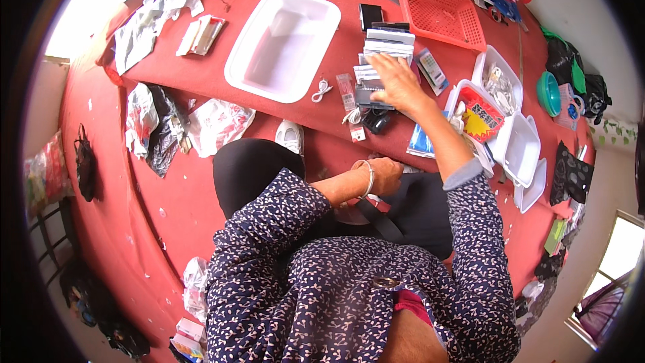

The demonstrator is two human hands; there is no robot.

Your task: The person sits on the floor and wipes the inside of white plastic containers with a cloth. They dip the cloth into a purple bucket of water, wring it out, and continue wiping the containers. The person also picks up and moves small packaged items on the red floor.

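Note:
My right hand [401, 84] reaches over a row of flat packages [390, 47], white, grey and black, that lean on one another. Its fingers are stretched out above them; whether they touch is hard to tell. My left hand [384, 176], with a bracelet at the wrist, is closed in front of my lap. What it holds, if anything, is hidden. Beside the row lie a narrow pink-and-white package [346, 92], a coiled white cable [322, 91] and a black coiled item [377, 120]. A flat, pale package [431, 71] rests to the right of the row.
A white plastic tub [236, 60] and a red perforated basket [440, 30] stand on the red-covered surface. White containers [519, 151] are at the right, one with a red-and-yellow card [481, 113]. Plastic bags [218, 124] lie at the left.

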